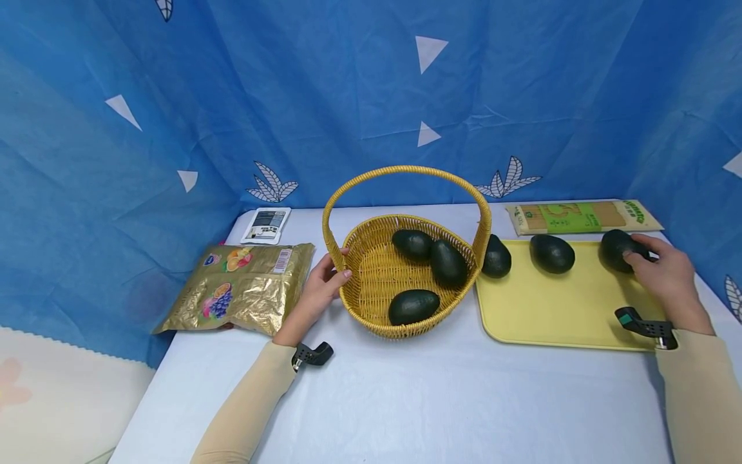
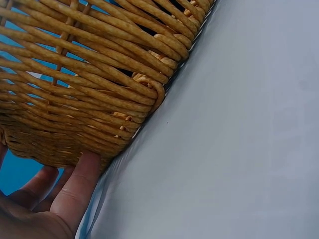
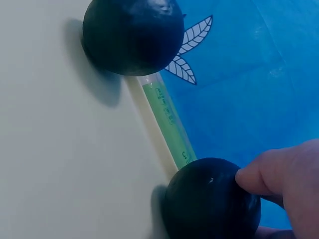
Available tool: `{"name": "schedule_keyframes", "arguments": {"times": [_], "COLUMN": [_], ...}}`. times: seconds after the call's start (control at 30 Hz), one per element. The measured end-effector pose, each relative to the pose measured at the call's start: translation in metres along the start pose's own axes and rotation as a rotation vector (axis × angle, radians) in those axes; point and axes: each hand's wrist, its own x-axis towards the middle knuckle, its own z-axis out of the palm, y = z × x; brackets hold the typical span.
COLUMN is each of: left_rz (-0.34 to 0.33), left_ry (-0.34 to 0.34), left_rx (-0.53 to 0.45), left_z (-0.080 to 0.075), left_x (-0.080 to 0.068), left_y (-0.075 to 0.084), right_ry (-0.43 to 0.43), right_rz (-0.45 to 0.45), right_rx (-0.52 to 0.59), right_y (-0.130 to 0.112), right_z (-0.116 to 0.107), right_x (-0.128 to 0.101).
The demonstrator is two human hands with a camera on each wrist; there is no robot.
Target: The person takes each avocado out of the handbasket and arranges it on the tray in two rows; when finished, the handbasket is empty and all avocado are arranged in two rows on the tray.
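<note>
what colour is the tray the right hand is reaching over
Pale yellow. The tray shows best in the head view, under the right hand.

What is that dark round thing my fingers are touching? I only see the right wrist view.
Observer: An avocado at the far right corner of a yellow tray; your right hand grips it.
Operator: Are there more?
Observer: Three lie in a wicker basket left of the tray, and one avocado sits at the tray's left edge, by the basket.
Operator: What is the other hand doing?
Observer: The left hand holds the basket's rim, next to a gold bag.
</note>
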Motion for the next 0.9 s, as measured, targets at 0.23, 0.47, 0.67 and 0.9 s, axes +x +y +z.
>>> {"name": "schedule_keyframes", "arguments": {"times": [0.23, 0.47, 0.67, 0.9], "left_rz": [0.006, -0.002, -0.006, -0.011], "left_ry": [-0.001, -0.001, 0.003, 0.003], "left_rx": [0.005, 0.001, 0.007, 0.003], "left_z": [-0.0005, -0.0005, 0.0, 0.0006], "left_x": [0.0014, 0.0007, 0.0006, -0.0011], "left_y": [-0.001, -0.0007, -0.0003, 0.0023], "right_ry": [-0.009, -0.026, -0.041, -0.04], "right_rz": [-0.024, -0.004, 0.001, 0.069], "right_rx": [0.02, 0.05, 0.06, 0.044], "right_y": [0.0021, 0.0051, 0.0059, 0.0033], "right_z": [0.0024, 0.002, 0.0004, -0.0041], "right_x": [0.0, 0.0001, -0.0008, -0.0005]}}
